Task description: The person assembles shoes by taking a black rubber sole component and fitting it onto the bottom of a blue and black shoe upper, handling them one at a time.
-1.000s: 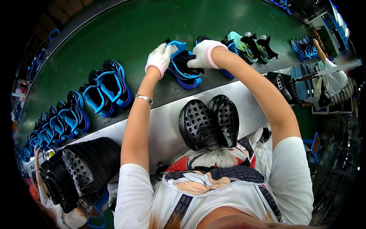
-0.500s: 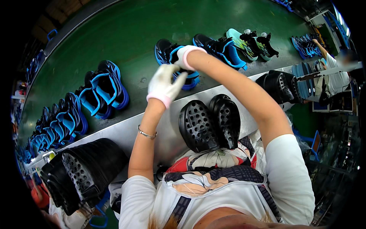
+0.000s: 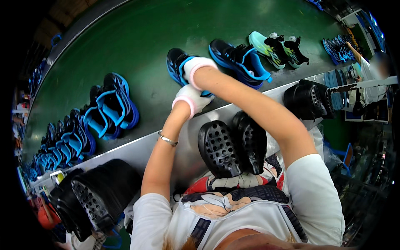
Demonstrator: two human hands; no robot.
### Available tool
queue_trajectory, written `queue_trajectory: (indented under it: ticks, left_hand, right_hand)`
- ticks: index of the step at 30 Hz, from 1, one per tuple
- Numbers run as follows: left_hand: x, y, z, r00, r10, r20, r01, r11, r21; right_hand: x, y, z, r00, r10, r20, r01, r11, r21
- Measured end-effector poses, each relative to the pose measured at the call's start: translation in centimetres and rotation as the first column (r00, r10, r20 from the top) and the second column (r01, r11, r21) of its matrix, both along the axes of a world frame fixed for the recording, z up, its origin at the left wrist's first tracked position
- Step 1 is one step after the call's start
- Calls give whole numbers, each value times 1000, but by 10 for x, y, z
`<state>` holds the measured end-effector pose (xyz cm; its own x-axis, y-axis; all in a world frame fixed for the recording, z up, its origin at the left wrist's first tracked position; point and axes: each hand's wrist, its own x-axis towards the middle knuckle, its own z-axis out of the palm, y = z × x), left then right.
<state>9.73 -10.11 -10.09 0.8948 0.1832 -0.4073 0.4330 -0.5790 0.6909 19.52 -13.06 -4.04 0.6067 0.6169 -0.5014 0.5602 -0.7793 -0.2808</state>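
Observation:
Both my hands wear white gloves with pink cuffs and are on one black sneaker [image 3: 175, 59] with bright blue trim, which lies on the green work surface with its toe pointing away. My right hand [image 3: 197, 68] is closed at the sneaker's opening, its fingertips hidden behind the glove and wrist. Around the heel end, just below it, my left hand [image 3: 196, 96] is closed, with its fingers partly hidden. Just right of my hands lies a pair of similar black and blue sneakers [image 3: 239, 62].
More black and blue sneakers [image 3: 112, 104] line the left side. A mint and black pair [image 3: 268, 50] stands at right. Black shoe-shaped pieces with round holes [image 3: 218, 146] rest on the metal edge before me; stacks of black pieces [image 3: 104, 191] flank it. A co-worker [image 3: 371, 71] reaches in at far right.
My left hand has come in from the left, closing at the sneaker's heel. My right hand has dipped slightly nearer and stays on the sneaker. The whole view has shifted a little.

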Motion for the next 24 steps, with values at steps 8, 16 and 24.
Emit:
queue_trajectory:
  ticks: [8, 16, 24]
  left_hand:
    - [-4, -2, -4, 1000, -22, 18, 20, 993, 116]
    - [-6, 2, -12, 998, 65, 25, -68, 989, 135]
    - [-20, -1, 2, 983, 182, -31, -182, 983, 1]
  right_hand:
    - [-2, 1, -4, 975, -138, -174, 140, 990, 1]
    - [-15, -4, 4, 988, 70, 139, -80, 994, 71]
    - [-19, 12, -21, 999, -24, 40, 16, 984, 179]
